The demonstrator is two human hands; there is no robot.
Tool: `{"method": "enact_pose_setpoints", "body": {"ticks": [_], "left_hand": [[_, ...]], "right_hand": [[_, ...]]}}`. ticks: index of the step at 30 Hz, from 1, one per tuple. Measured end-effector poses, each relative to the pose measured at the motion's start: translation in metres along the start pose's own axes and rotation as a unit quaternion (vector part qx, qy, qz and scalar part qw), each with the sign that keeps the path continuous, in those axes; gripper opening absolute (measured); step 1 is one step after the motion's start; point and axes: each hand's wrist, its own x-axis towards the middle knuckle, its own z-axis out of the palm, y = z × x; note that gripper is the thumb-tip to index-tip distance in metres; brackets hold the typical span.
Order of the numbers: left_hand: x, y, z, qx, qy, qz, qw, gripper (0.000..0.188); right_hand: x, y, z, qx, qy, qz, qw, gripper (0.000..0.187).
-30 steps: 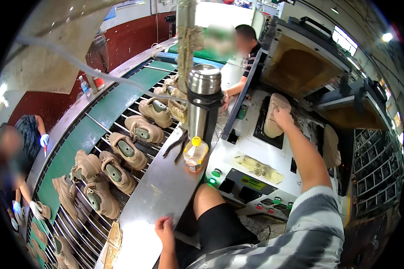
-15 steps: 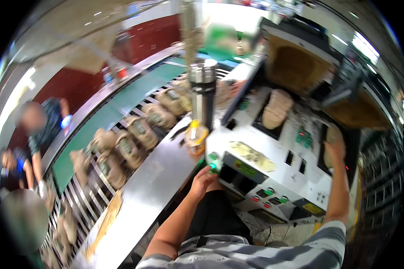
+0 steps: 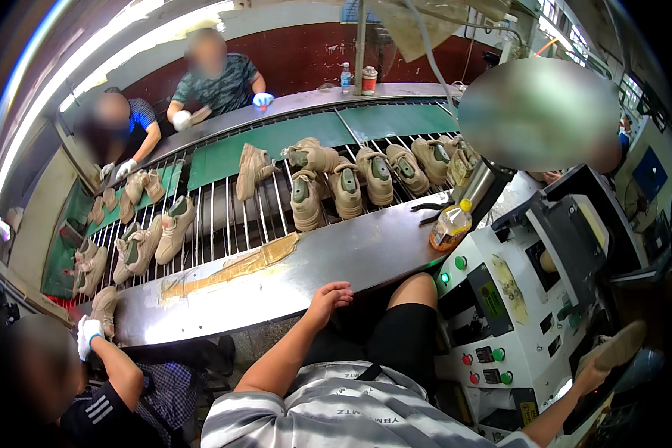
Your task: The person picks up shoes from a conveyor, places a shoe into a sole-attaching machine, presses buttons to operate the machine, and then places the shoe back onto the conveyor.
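A beige shoe is in my right hand, at the right side of the white press machine. My fingers wrap its near end. Out over my lap, close to the steel table edge, my left hand is open with its fingers stretched out and nothing in it. A grey press lid leans low over another beige shoe, which it partly hides. Green and red buttons dot the machine's front, and a green button glows near my knee.
Several beige shoes stand on the roller conveyor beyond the steel table. A bottle of orange liquid, pliers and a steel flask occupy its right end. Gloved co-workers are across the conveyor and at lower left.
My view has swung left. My left hand has come away from the glowing green button. My right hand has lifted a shoe off the right pad, and the other station's lid has come down.
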Motion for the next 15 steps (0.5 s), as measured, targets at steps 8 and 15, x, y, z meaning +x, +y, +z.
{"method": "enact_pose_setpoints", "body": {"ticks": [8, 15], "left_hand": [[-0.002, -0.034, 0.053, 0.101, -0.23, -0.003, 0.968, 0.042], [-0.04, 0.012, 0.144, 0.047, -0.421, 0.063, 0.904, 0.081]], "right_hand": [[-0.101, -0.013, -0.058, 0.263, 0.075, -0.056, 0.96, 0.069], [-0.282, -0.142, -0.105, 0.673, -0.492, 0.017, 0.552, 0.078]]}}
